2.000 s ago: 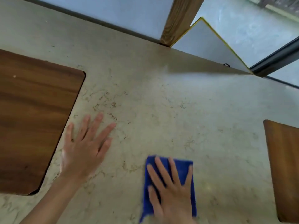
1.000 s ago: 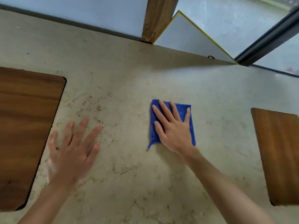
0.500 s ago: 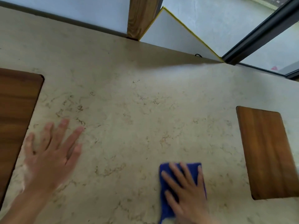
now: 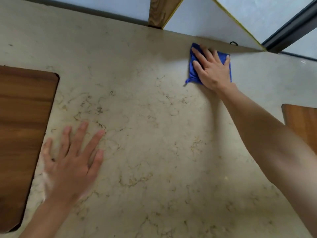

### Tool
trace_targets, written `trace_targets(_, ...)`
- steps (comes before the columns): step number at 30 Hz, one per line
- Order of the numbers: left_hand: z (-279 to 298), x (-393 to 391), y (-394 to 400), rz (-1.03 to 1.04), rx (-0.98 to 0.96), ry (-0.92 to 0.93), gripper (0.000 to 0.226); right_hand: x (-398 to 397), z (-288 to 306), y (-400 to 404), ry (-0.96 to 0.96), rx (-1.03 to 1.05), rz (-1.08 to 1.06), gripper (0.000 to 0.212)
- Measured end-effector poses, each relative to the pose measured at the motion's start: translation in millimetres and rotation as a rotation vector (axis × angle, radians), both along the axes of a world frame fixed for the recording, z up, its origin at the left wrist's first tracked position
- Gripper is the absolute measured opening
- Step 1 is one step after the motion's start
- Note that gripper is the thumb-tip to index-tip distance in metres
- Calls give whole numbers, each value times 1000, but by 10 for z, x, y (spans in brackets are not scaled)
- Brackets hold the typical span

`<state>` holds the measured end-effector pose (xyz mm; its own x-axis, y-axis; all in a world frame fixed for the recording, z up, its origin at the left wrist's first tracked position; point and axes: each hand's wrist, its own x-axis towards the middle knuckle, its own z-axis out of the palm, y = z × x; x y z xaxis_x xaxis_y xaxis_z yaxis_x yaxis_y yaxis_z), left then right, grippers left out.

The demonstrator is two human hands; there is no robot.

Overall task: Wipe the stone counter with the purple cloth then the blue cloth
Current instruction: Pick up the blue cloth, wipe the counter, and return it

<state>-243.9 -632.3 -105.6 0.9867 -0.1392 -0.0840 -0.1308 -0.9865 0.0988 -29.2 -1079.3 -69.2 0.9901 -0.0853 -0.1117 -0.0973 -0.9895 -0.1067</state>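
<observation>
The beige veined stone counter (image 4: 154,134) fills most of the view. A folded blue cloth (image 4: 193,74) lies flat near the counter's far edge, right of centre. My right hand (image 4: 211,70) presses down on it with fingers spread, arm stretched far forward. My left hand (image 4: 72,162) rests flat on the bare stone at the near left, fingers apart, holding nothing. No purple cloth is in view.
A dark wooden inset panel (image 4: 22,134) borders the counter on the left and another wooden panel (image 4: 301,121) on the right. Beyond the far edge stand a wooden post (image 4: 159,11), a white yellow-edged board (image 4: 214,23) and a dark window frame (image 4: 291,30).
My right hand has pushed the blue cloth from the near edge out to the far edge of the counter. My left hand stays planted on the stone.
</observation>
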Motion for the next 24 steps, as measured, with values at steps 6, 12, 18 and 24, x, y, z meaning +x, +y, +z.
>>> trace_targets(6,229,-29,-80,26,-29,78,54,-463,-23,412,-17,50,-30,55)
trace_targets(12,260,-42,-86,37,-64,102,56,-2378,-76,1311,-93,31,105,53)
trace_targets(18,238,-73,-67,18,-69,79,52,-4004,-80,1662,34,13,143,56)
trace_targets(24,125,-62,-57,16,-13,14,52,-3872,-41,1644,95,9,97,56)
